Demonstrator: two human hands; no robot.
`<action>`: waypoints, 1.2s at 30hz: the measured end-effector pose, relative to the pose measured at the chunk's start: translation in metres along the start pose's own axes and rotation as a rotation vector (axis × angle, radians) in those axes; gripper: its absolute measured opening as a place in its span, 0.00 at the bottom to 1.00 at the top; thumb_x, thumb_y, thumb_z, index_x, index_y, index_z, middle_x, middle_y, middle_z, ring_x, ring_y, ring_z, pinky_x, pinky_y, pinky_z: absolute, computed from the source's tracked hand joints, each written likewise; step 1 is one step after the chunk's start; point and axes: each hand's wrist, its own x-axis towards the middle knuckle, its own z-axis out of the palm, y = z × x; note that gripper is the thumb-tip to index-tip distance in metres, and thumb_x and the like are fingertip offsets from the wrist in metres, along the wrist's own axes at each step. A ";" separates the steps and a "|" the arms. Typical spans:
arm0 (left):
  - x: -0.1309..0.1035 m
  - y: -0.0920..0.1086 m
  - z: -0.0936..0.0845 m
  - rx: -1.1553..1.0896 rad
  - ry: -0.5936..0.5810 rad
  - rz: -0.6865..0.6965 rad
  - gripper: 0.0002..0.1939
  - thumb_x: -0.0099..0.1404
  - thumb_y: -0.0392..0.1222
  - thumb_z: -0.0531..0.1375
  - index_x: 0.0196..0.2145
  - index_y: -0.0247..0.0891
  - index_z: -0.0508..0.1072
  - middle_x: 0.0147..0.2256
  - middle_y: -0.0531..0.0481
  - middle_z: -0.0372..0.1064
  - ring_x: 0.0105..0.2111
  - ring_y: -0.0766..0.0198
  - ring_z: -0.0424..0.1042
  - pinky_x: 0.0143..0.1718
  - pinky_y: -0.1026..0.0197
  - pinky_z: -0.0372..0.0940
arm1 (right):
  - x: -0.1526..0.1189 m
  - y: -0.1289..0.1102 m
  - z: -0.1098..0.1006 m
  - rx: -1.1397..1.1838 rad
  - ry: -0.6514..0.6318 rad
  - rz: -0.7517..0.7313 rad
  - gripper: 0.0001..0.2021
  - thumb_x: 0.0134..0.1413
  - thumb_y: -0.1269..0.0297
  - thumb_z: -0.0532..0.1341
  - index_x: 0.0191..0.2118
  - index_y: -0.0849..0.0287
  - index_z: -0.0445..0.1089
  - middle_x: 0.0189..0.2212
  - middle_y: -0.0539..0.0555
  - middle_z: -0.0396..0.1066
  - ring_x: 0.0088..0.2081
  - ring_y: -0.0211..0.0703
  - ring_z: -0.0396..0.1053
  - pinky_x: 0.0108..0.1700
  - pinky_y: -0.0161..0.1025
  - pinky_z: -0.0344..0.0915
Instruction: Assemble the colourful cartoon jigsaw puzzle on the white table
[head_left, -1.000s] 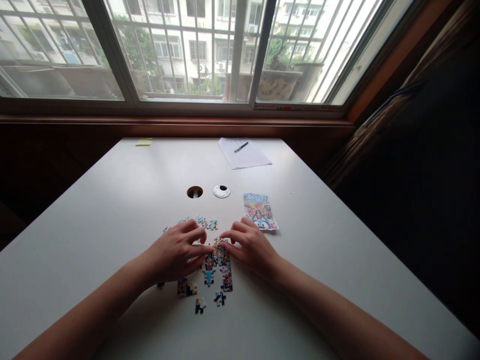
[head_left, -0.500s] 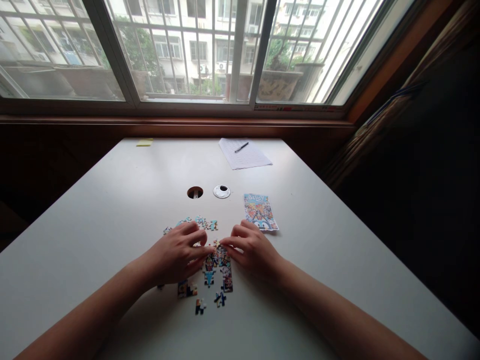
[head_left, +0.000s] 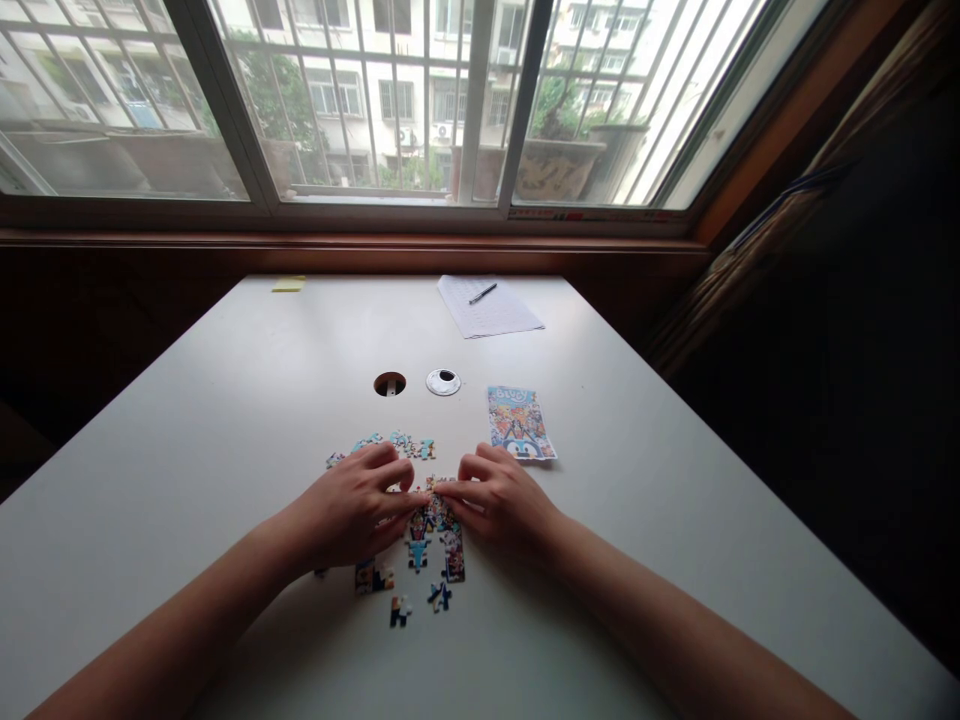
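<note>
Several joined puzzle pieces (head_left: 453, 553) lie on the white table, partly hidden under both hands. My left hand (head_left: 367, 505) rests over their left side, index finger stretched to the middle of the pieces, the other fingers curled or bent. From the right, my right hand (head_left: 499, 500) reaches in with its fingers together, the tips touching the pieces near the left fingertip; any piece between them is too small to make out. Two loose pieces, one dark and white (head_left: 400, 610) and one blue (head_left: 440, 597), lie nearer the front. More loose pieces (head_left: 403, 442) sit beyond my left hand.
A colourful picture sheet (head_left: 519, 424) lies beyond my right hand. Farther back are a round hole (head_left: 390, 384), a metal ring cover (head_left: 443, 382), paper (head_left: 487, 312) with a pen (head_left: 483, 294), and a yellow note (head_left: 289, 284). A barred window stands behind the table.
My right hand has shifted slightly left, its fingertips now closer to my left index finger over the pieces. My left hand has hardly moved.
</note>
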 end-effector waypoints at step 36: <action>0.000 0.003 0.004 0.062 0.005 -0.055 0.17 0.67 0.40 0.60 0.53 0.46 0.71 0.41 0.47 0.66 0.42 0.54 0.62 0.43 0.51 0.64 | -0.002 0.003 -0.006 -0.070 -0.028 -0.031 0.10 0.65 0.62 0.61 0.48 0.48 0.77 0.34 0.54 0.69 0.38 0.45 0.58 0.41 0.43 0.56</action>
